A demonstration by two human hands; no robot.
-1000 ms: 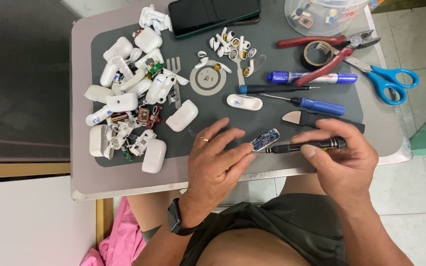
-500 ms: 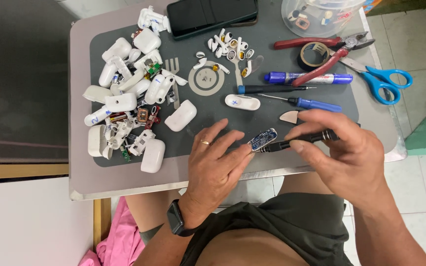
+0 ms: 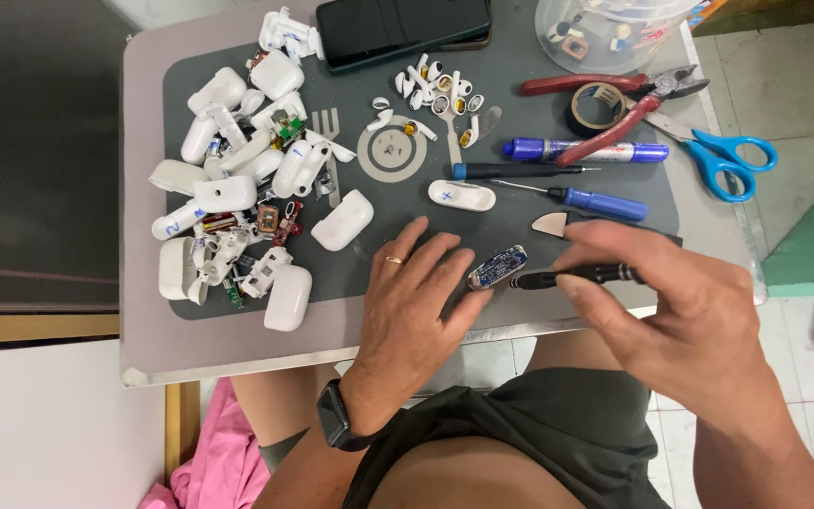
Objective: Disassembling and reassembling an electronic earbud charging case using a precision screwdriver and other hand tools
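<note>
The left hand (image 3: 414, 303) lies palm down on the dark mat (image 3: 407, 203) near the front edge of the desk (image 3: 148, 311), forearm coming up from the lower left with a black watch (image 3: 335, 426) at the wrist and a ring on one finger. Its fingers fan out flat, and the tips of the outer fingers press against a small blue circuit board (image 3: 497, 267), pinning it to the mat rather than closing round it; this grip is open and flat.

The right hand (image 3: 685, 325) comes in from the lower right, wrist raised, palm turned down and inward. Its thumb and fingers are curled shut around the handle of a black screwdriver (image 3: 572, 276), which lies almost level, its tip pointing left and meeting the right end of the circuit board.

The board sits between the two hands, just in front of the person's lap, tilted slightly upward to the right.

Behind the hands on the mat lie a white oval case half (image 3: 462, 195), a blue-handled screwdriver (image 3: 584, 200), a blue marker (image 3: 584, 151), red pliers (image 3: 614, 104) over a roll of dark tape (image 3: 597, 106), and blue scissors (image 3: 723, 160) on the bare desk to the right. A heap of white earbud-case shells (image 3: 237, 188) fills the left of the mat, with a dark phone (image 3: 402, 28) at the far edge.
</note>
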